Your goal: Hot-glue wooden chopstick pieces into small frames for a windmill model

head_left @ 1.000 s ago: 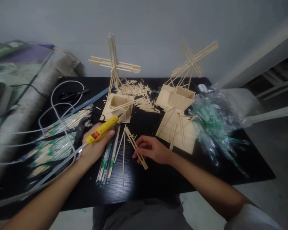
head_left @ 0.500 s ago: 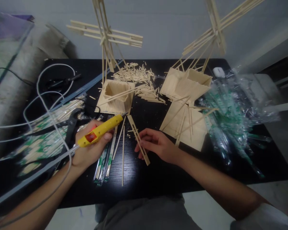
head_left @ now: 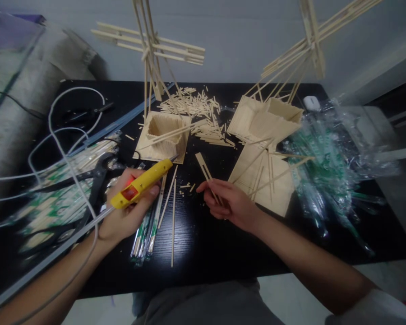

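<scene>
Shifted slightly toward upper right since the earlier frame: narrow, slotted, pale wooden strip [head_left: 205,168], frame centre, pinched in the right hand [head_left: 235,205]; probably light, stiff, snappable, best held by its solid ends. Left hand [head_left: 130,219] grips a yellow plastic glue gun [head_left: 142,184].

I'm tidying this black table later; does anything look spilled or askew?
Short, pale wooden stick pieces lie scattered toward the back, as if spilled; long, thin wooden sticks lie aslant over the left, open pale wooden box; crumpled clear-and-green plastic wrappers sprawl at right.
</scene>
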Available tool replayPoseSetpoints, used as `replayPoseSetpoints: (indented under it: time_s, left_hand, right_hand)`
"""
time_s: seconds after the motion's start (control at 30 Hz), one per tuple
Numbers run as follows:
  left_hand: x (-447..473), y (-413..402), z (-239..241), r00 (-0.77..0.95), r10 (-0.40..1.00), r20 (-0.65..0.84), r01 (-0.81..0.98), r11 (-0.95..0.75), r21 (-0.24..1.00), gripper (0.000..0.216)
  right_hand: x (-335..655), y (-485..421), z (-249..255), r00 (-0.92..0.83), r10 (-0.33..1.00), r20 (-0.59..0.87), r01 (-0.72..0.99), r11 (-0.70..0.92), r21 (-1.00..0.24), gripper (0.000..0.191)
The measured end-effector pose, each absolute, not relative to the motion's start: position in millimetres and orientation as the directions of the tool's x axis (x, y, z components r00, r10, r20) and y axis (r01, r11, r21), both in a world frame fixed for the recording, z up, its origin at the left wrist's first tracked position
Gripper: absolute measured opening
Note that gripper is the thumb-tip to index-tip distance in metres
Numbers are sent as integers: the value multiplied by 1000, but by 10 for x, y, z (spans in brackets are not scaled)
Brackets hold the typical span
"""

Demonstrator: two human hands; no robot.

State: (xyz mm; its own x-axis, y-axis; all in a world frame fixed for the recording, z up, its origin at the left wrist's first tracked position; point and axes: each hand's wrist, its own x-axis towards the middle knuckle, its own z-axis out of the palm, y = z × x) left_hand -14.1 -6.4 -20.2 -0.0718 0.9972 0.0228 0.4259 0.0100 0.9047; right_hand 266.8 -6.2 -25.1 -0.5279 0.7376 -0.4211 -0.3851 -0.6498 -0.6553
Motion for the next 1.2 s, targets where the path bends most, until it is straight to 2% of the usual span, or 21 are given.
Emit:
replayPoseSetpoints:
  time_s: [0.1,0.2,0.33,0.47,0.63,0.73,0.8,0.87,0.97,1.0,1.07,1.13,1.2]
  left_hand:
    - [-122,-45,-191,11,995,101,536,-91,839,26]
    - [-92,-28,-166,45,993,109,554,-115,824,26]
    - [-52,-23,-138,3,1000,12,453,-12,891,31]
    - [-26,-8,-76,-34,992,-122,303,127,945,37]
    - [5,44,23,111,971,-211,147,194,970,41]
    - [29,52,23,157,964,-215,73,206,976,38]
    - [40,48,5,177,958,-227,34,225,974,40]
    - [42,43,-12,200,949,-244,15,246,969,41]
    - [29,40,-26,232,943,-239,-9,248,969,39]
    - [24,41,-27,233,945,-230,-16,241,970,39]
    - [19,42,-20,224,951,-215,-26,226,974,37]
    - [22,41,-10,211,956,-206,-28,216,976,34]
    - [28,37,0,206,957,-206,-23,215,976,33]
  right_hand:
    - [2658,-84,-261,-517,757,-399,-382,-622,-684,31]
    - [2667,-122,-264,-502,782,-370,-309,-562,-768,37]
    - [2685,-162,-262,-485,809,-334,-227,-485,-845,35]
    - [2673,-164,-232,-434,863,-259,-302,-411,-860,27]
    - [2667,-204,-150,-376,904,-203,-283,-321,-904,32]
    - [2671,-269,-104,-362,916,-173,-216,-263,-940,27]
    - [2672,-314,-94,-360,928,-97,-139,-156,-978,18]
    - [2671,-348,-105,-380,924,46,-50,29,-998,9]
    - [2669,-376,-144,-457,858,236,-28,252,-967,12]
    - [2668,-382,-158,-488,837,248,-50,257,-965,13]
    - [2665,-393,-182,-545,819,182,-126,134,-983,16]
    - [2661,-401,-201,-600,798,63,-239,-103,-966,23]
    - [2658,-401,-216,-645,762,-50,-339,-344,-875,35]
